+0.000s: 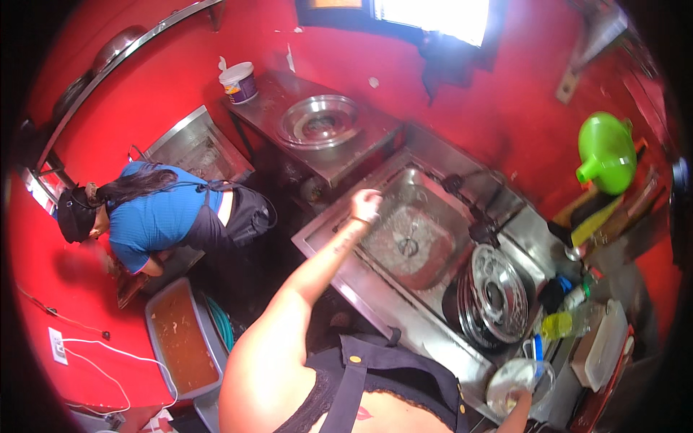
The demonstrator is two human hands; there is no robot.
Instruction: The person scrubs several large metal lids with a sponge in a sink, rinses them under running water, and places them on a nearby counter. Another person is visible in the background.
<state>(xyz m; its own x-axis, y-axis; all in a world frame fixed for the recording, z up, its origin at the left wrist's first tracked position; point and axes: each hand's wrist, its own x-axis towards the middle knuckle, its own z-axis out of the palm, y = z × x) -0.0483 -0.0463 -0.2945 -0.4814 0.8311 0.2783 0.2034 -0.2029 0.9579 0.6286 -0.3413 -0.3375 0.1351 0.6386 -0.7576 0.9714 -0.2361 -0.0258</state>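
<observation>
My left hand is stretched out over the left rim of a stainless steel sink basin. Its fingers look curled, and I cannot make out anything in them. A round drain strainer sits at the bottom of the basin in whitish suds. At the lower right, my right hand reaches into a clear round plastic bowl with white suds inside. Its fingers are partly hidden there, so any hold is unclear. Between my hands, soapy metal pans and lids lean in a stack on the counter beside the basin.
A co-worker bends over at the left. Behind the sink, a steel table bears a metal bowl and a plastic bucket. A grey tub of brown liquid stands lower left. Bottles and a plastic container line the right.
</observation>
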